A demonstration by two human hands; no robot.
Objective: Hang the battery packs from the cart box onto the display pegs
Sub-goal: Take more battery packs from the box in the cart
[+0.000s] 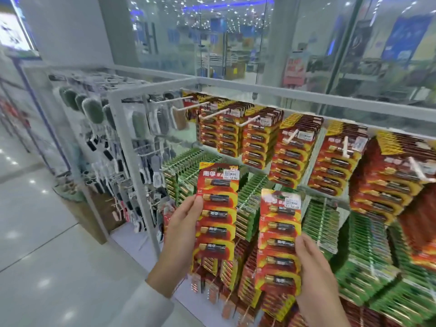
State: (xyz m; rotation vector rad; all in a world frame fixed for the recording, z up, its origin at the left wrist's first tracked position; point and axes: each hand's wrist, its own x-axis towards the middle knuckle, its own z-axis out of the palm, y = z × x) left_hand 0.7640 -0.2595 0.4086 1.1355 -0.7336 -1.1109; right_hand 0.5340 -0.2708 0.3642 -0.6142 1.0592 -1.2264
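Grip of the left hand (181, 227) was clamped on a long red-and-yellow carded battery pack (218, 213); the right hand (316, 274) gripped a second pack (279, 237), both raised below the white display pegs (214, 113). Held low, the cards might sway and miss a peg tip.

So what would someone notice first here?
Probably two red battery packs held up in the middle: the left hand grips the left pack, and the right hand grips the right pack, lower beside it. Behind them, hanging red packs crowd the white pegs along the top, with green packs below.
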